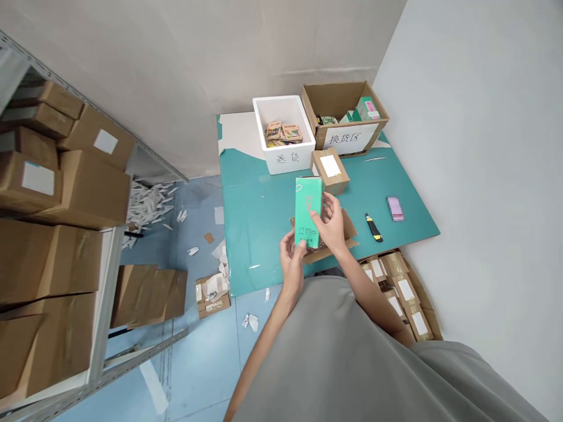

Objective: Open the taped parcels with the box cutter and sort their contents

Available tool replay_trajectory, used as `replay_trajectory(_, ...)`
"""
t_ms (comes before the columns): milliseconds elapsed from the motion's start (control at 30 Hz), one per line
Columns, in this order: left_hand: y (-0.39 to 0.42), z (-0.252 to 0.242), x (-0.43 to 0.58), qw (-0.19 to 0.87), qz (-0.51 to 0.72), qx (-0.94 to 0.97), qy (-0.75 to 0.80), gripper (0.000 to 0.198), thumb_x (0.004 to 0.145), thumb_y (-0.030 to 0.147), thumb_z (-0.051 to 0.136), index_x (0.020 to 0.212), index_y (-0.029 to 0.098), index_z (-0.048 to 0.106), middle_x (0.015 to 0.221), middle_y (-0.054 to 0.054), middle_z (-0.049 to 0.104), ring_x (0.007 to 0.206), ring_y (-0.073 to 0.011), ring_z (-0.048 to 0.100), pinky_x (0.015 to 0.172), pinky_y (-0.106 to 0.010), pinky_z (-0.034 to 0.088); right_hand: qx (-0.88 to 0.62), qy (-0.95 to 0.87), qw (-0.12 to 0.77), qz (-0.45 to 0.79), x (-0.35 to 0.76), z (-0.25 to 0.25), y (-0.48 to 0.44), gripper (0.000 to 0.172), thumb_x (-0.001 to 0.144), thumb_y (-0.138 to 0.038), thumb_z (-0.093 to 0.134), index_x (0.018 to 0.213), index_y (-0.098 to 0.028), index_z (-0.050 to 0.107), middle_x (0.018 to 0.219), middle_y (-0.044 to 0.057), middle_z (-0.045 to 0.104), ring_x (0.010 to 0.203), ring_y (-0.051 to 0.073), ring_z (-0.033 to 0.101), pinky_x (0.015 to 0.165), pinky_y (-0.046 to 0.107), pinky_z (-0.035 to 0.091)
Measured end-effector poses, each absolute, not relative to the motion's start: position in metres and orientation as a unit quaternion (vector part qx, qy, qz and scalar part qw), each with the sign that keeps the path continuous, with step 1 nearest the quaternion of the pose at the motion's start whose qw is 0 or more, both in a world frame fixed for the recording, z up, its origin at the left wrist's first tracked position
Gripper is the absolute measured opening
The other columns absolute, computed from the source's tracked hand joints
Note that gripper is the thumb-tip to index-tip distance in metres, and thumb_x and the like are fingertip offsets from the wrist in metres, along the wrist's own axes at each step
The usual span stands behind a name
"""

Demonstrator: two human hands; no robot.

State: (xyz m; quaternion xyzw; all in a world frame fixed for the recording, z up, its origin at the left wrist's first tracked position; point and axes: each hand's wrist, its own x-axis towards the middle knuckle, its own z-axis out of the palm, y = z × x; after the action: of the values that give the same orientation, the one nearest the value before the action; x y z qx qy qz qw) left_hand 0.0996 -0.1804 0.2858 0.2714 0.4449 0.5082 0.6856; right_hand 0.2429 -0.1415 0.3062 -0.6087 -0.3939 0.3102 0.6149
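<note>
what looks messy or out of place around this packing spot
Torn paper scraps lie strewn over the blue floor by the shelf, and a ripped-open carton sits among them. On the teal mat, the utility knife lies loose. Both hands, left hand and right hand, hold a green box.

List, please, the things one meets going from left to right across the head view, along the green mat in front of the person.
Left hand → green box → right hand → utility knife → pink packet.
</note>
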Motion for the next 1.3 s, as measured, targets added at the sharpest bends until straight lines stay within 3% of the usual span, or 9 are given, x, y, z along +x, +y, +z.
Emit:
replay_trajectory(200, -0.17, 0.278, 0.1, 0.791, 0.435, 0.179, 0.391, 0.059, 0.072, 0.052, 0.105, 0.113, 0.021, 0.076, 0.122, -0.011, 0.082, 0.121, -0.031, 0.078, 0.115, -0.051, 0.061, -0.569, -0.375, 0.64, 0.355, 0.254, 0.291, -0.131, 0.087, 0.095, -0.076, 0.081, 0.16, -0.026, 0.051, 0.164, 0.021, 0.067, 0.15, 0.034, 0.069, 0.126, 0.056, 0.059)
replay_trajectory(333, -0.168, 0.27, 0.105, 0.709, 0.489, 0.231, 0.452, 0.071, 0.067, 0.046, 0.109, 0.124, 0.024, 0.072, 0.122, -0.008, 0.08, 0.122, -0.0287, 0.077, 0.113, -0.045, 0.06, -0.575, -0.392, 0.624, 0.357, 0.258, 0.294, -0.127, 0.099, 0.093, -0.081, 0.082, 0.169, -0.028, 0.047, 0.17, 0.02, 0.062, 0.156, 0.035, 0.064, 0.129, 0.056, 0.057)
replay_trajectory(467, -0.166, 0.267, 0.107, 0.599, 0.528, 0.303, 0.52, 0.083, 0.059, 0.036, 0.111, 0.128, 0.027, 0.066, 0.136, -0.009, 0.071, 0.14, -0.0305, 0.067, 0.112, -0.038, 0.059, -0.599, -0.414, 0.604, 0.323, 0.266, 0.303, -0.116, 0.11, 0.088, -0.08, 0.089, 0.177, -0.036, 0.041, 0.178, 0.018, 0.053, 0.158, 0.037, 0.06, 0.123, 0.056, 0.062)
replay_trajectory(600, -0.165, 0.266, 0.105, 0.586, 0.526, 0.336, 0.518, 0.086, 0.06, 0.035, 0.112, 0.131, 0.029, 0.065, 0.15, -0.01, 0.063, 0.146, -0.0303, 0.063, 0.108, -0.035, 0.061, -0.593, -0.434, 0.608, 0.301, 0.279, 0.306, -0.104, 0.084, 0.093, -0.078, 0.085, 0.16, -0.035, 0.061, 0.159, 0.015, 0.068, 0.137, 0.033, 0.073, 0.113, 0.052, 0.069)
replay_trajectory(733, -0.153, 0.26, 0.098, 0.706, 0.466, 0.234, 0.479, 0.077, 0.066, 0.044, 0.112, 0.126, 0.027, 0.067, 0.128, -0.009, 0.076, 0.121, -0.0265, 0.076, 0.109, -0.041, 0.062, -0.578, -0.445, 0.617, 0.295, 0.285, 0.303, -0.105, 0.066, 0.092, -0.069, 0.088, 0.142, -0.032, 0.068, 0.147, 0.011, 0.073, 0.127, 0.029, 0.076, 0.108, 0.047, 0.071)
replay_trajectory(867, -0.125, 0.251, 0.088, 0.783, 0.414, 0.112, 0.452, 0.057, 0.086, 0.066, 0.097, 0.105, 0.022, 0.067, 0.107, -0.01, 0.079, 0.103, -0.0256, 0.081, 0.104, -0.043, 0.064, -0.582, -0.481, 0.607, 0.248, 0.279, 0.306, -0.123, 0.055, 0.096, -0.061, 0.086, 0.138, -0.033, 0.066, 0.15, 0.011, 0.07, 0.137, 0.03, 0.072, 0.117, 0.049, 0.067)
replay_trajectory(967, -0.099, 0.249, 0.085, 0.789, 0.405, 0.105, 0.449, 0.052, 0.093, 0.068, 0.09, 0.101, 0.021, 0.067, 0.104, -0.01, 0.081, 0.099, -0.0245, 0.082, 0.102, -0.04, 0.064, -0.601, -0.527, 0.57, 0.191, 0.27, 0.311, -0.142, 0.055, 0.098, -0.058, 0.085, 0.144, -0.034, 0.066, 0.157, 0.014, 0.066, 0.151, 0.036, 0.065, 0.129, 0.06, 0.059)
replay_trajectory(1133, -0.065, 0.252, 0.096, 0.788, 0.42, 0.131, 0.431, 0.055, 0.096, 0.071, 0.084, 0.11, 0.019, 0.072, 0.097, -0.009, 0.083, 0.093, -0.0243, 0.081, 0.097, -0.038, 0.062, -0.596, -0.608, 0.486, 0.197, 0.257, 0.305, -0.168, 0.048, 0.104, -0.052, 0.081, 0.151, -0.043, 0.074, 0.168, 0.009, 0.062, 0.165, 0.042, 0.055, 0.135, 0.068, 0.053)
replay_trajectory(1300, -0.043, 0.249, 0.108, 0.802, 0.404, 0.16, 0.409, 0.055, 0.094, 0.073, 0.083, 0.102, 0.019, 0.076, 0.078, -0.003, 0.079, 0.069, -0.0216, 0.073, 0.082, -0.036, 0.062, -0.55, -0.67, 0.443, 0.228, 0.245, 0.281, -0.186, 0.025, 0.112, -0.051, 0.073, 0.133, -0.05, 0.086, 0.147, 0.003, 0.08, 0.158, 0.033, 0.066, 0.136, 0.067, 0.053)
